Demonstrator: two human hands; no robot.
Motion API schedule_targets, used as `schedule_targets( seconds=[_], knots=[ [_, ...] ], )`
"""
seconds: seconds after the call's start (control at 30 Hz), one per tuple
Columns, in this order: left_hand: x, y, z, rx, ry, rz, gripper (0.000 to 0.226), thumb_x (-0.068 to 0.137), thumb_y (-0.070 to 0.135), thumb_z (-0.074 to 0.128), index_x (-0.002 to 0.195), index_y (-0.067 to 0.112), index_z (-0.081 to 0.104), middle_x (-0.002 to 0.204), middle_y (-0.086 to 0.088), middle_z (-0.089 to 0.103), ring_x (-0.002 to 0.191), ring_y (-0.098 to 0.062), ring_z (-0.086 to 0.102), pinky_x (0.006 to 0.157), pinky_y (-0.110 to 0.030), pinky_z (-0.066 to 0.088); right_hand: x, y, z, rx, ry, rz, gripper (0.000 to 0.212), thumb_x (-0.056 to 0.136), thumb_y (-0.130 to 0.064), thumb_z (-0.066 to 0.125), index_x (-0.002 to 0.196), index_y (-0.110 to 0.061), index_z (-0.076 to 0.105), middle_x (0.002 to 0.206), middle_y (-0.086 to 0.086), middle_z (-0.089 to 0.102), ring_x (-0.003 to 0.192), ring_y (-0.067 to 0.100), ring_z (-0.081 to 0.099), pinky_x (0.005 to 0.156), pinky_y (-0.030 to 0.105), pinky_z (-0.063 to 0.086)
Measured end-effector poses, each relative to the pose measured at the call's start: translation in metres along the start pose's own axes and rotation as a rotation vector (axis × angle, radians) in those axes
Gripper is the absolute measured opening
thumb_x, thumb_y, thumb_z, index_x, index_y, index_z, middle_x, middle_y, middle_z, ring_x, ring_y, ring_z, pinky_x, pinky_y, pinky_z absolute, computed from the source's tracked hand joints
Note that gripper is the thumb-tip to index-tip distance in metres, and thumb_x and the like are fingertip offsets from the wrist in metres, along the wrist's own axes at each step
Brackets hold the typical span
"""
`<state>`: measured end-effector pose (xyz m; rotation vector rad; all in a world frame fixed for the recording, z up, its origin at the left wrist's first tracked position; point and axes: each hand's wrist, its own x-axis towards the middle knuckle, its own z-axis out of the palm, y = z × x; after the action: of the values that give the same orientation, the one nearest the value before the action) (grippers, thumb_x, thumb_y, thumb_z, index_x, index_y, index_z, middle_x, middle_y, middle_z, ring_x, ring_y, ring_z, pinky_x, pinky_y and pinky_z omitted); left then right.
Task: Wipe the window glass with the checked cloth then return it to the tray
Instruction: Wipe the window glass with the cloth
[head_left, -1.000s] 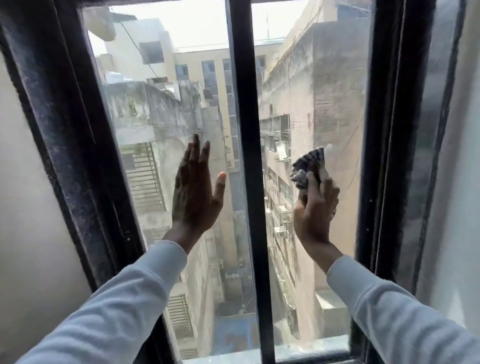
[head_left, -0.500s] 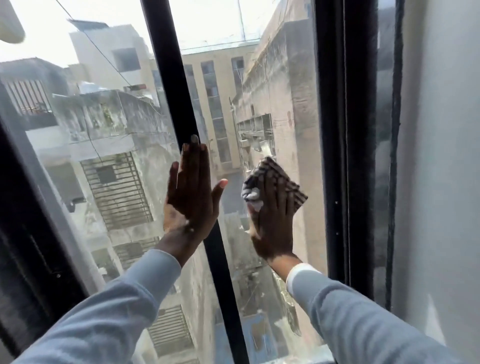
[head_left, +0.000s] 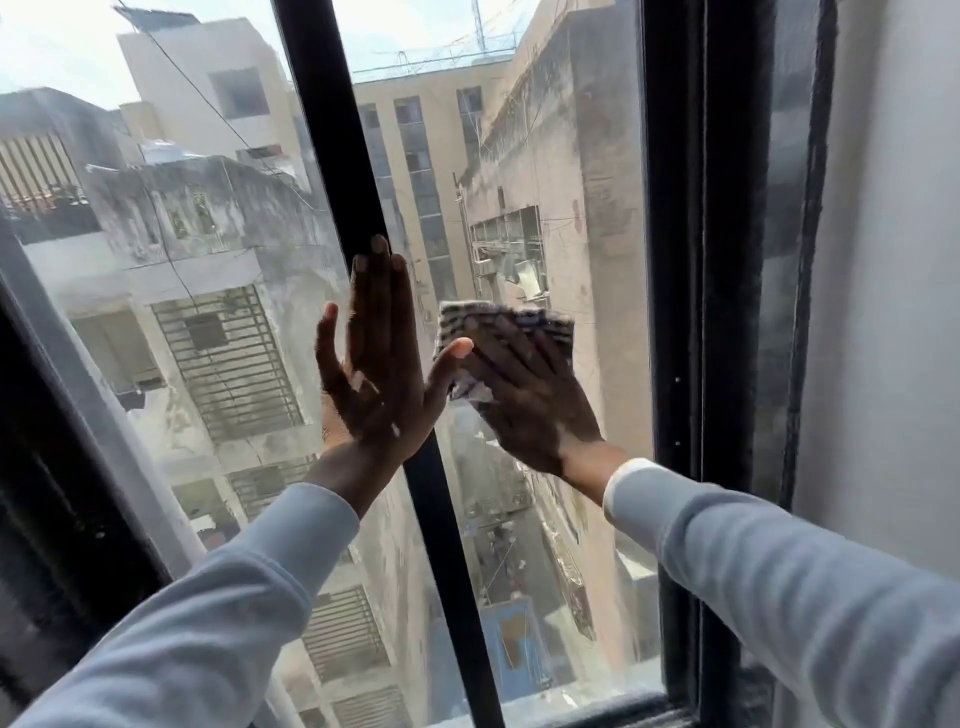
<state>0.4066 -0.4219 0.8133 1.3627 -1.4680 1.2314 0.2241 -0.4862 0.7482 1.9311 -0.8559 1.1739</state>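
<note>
The right hand (head_left: 530, 400) is pressing flat (fingers spread) on the checked cloth (head_left: 506, 325), which is peeking out at its twelve o'clock against the window glass (head_left: 587, 234).

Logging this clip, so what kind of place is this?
Probably an upper-floor room in a dense city: a black-framed window looks onto weathered concrete buildings and down into a narrow alley.
</note>
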Motion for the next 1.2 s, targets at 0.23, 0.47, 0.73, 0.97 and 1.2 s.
schedule_targets(
  seconds=[0.23, 0.47, 0.73, 0.97, 1.2],
  knots=[
    [0.001, 0.0, -0.011, -0.067, -0.128, -0.042, 0.101, 0.101, 0.082, 0.023, 0.178, 0.018, 0.006, 0.187, 0.0, -0.002, 0.168, -0.004, -0.006, 0.131, -0.046, 0.003, 0.024, -0.043, -0.01, 0.146, 0.164, 0.451, 0.056, 0.108, -0.03, 0.05, 0.163, -0.017, 0.048, 0.172, 0.009, 0.043, 0.162, 0.036, 0.034, 0.134, 0.058, 0.023],
    [0.001, -0.001, -0.008, -0.081, -0.104, -0.014, 0.096, 0.105, 0.077, 0.008, 0.177, 0.015, 0.01, 0.187, -0.004, 0.005, 0.172, -0.009, 0.002, 0.132, -0.049, 0.006, 0.041, -0.018, -0.026, 0.211, -0.077, 0.577, 0.054, 0.11, -0.031, 0.051, 0.161, -0.014, 0.051, 0.15, -0.029, 0.046, 0.14, -0.013, 0.053, 0.138, 0.047, 0.017],
    [0.0, 0.001, -0.012, -0.104, -0.174, -0.043, 0.084, 0.11, 0.066, 0.012, 0.178, 0.018, 0.003, 0.187, -0.002, -0.001, 0.173, -0.011, 0.0, 0.135, -0.048, 0.004, 0.035, 0.002, -0.024, 0.064, 0.139, 0.633, 0.061, 0.112, -0.039, 0.046, 0.168, -0.017, 0.036, 0.177, 0.013, 0.033, 0.164, 0.037, 0.03, 0.135, 0.055, 0.02],
    [-0.005, -0.004, -0.016, -0.127, -0.236, -0.013, 0.08, 0.112, 0.064, 0.01, 0.176, 0.02, -0.012, 0.184, 0.003, -0.021, 0.168, -0.005, -0.021, 0.137, -0.045, -0.002, -0.017, -0.013, 0.012, 0.006, -0.144, 0.152, 0.076, 0.107, -0.045, 0.041, 0.172, -0.039, 0.001, 0.181, -0.01, 0.004, 0.169, 0.018, -0.016, 0.135, 0.05, 0.004],
    [-0.001, -0.018, -0.022, -0.028, -0.175, 0.069, 0.075, 0.113, 0.056, 0.003, 0.177, 0.016, 0.003, 0.187, 0.002, -0.001, 0.173, -0.012, 0.007, 0.134, -0.043, 0.004, -0.028, -0.073, 0.002, 0.261, 0.13, 0.895, 0.061, 0.109, -0.032, 0.056, 0.163, -0.006, 0.044, 0.171, 0.016, 0.043, 0.16, 0.039, 0.037, 0.132, 0.058, 0.026]
  ],
)
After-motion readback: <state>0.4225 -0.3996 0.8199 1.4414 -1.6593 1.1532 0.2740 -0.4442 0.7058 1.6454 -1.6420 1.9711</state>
